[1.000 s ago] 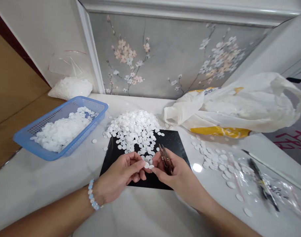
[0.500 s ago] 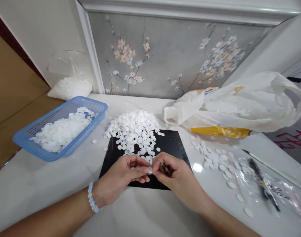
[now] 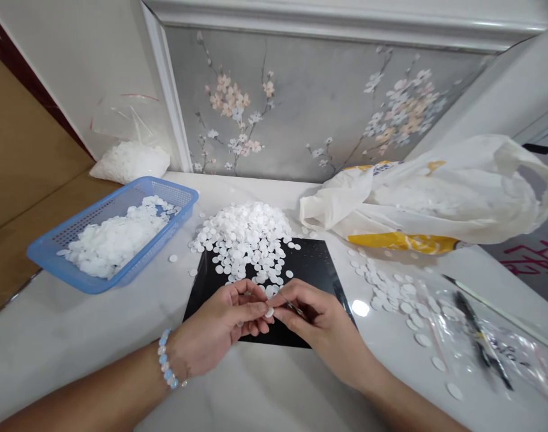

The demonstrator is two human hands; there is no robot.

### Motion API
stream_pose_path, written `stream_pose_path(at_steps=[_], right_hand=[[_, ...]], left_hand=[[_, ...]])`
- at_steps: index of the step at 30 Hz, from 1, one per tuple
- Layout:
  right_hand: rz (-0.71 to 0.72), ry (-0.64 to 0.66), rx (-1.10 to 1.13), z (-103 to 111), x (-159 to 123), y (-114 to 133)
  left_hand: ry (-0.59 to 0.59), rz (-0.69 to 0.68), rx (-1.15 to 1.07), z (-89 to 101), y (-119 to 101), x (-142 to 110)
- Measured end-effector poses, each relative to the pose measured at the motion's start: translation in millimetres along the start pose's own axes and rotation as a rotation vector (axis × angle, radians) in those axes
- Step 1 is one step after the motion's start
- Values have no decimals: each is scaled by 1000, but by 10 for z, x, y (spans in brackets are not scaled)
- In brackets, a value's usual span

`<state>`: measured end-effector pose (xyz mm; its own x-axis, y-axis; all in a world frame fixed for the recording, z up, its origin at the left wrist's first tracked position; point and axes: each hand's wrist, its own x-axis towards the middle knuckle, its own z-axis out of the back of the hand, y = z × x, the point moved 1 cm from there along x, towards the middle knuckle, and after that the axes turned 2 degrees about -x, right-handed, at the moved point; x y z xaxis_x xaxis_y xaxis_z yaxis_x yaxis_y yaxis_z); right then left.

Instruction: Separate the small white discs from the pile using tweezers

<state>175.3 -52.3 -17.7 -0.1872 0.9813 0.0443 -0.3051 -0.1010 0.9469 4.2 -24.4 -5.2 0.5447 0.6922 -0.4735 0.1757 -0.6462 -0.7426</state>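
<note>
A small white disc (image 3: 269,312) is pinched between the thumb and fingers of my left hand (image 3: 215,324), which wears a beaded bracelet (image 3: 164,360). Fingertips of my right hand (image 3: 323,324) meet the disc's edge. Tucked in that right hand is a small, slim metal tool (image 3: 295,308), mostly hidden by the fingers, so its kind is unclear. Both hands hover over the near part of a black sheet (image 3: 312,270). Just beyond them, a heap of white discs (image 3: 251,231) spreads over the sheet's far left part and onto the table.
A blue basket (image 3: 89,287) with white discs stands left, before a filled clear bag (image 3: 132,162). At right lie a white plastic bag (image 3: 436,204), loose discs (image 3: 386,288), a clear packet (image 3: 517,354), a black pen-like tool (image 3: 481,336) and a pale stick (image 3: 503,315).
My right fingers have shifted slightly left and closed in on the disc, and the metal tool shows less between them. The left hand has barely moved.
</note>
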Motion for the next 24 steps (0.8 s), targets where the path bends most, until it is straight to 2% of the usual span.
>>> stream_pose_path(at_steps=[4,7,11,14,18,21,24], right_hand=[[-93,13,65,-13,2,19],[-191,37,152,-12,11,37],[-238,14,172,-16,13,35],[-254,38,152,-34,-4,14],[-172,-47,27,-4,-21,0],[-21,-104,-184,40,-26,5],[149,-101,-408,50,-45,6]], left_hand=[[8,-1,28,-35,-7,-9],[8,-61,103,-42,-6,-5],[1,-178,286,-37,6,0],[-34,-189,342,-38,8,1],[-65,-93,212,-21,6,5],[-64,-37,108,10,10,15],[-67,-24,68,36,18,26]])
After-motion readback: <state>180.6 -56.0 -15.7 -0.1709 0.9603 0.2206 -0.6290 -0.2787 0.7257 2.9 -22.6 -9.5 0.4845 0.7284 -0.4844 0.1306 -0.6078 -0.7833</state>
